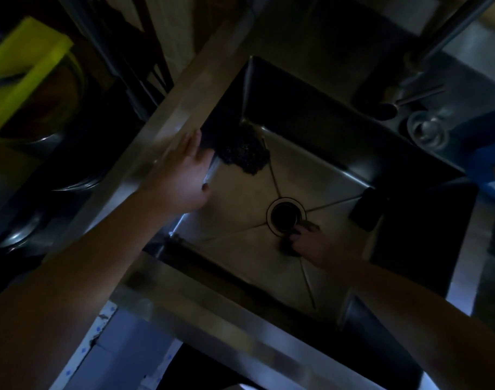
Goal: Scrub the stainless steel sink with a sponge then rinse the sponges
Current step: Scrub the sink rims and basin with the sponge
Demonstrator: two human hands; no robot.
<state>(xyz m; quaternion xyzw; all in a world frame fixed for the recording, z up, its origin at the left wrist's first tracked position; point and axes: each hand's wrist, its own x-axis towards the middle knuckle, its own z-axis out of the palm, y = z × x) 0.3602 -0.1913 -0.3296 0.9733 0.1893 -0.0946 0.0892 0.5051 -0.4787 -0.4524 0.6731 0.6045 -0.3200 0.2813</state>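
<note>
The stainless steel sink fills the middle of the dim view, with its round drain at the centre. My left hand rests flat on the sink's left rim, fingers spread, holding nothing. Just beyond its fingertips a dark scouring pad lies in the far left corner of the basin. My right hand is down in the basin beside the drain, fingers closed on a small dark sponge pressed to the sink floor. A dark rectangular sponge leans at the right wall.
A tap stands at the far right corner, with a metal strainer beside it and a blue object at the right edge. Left of the sink are a yellow-green board and stacked metal bowls.
</note>
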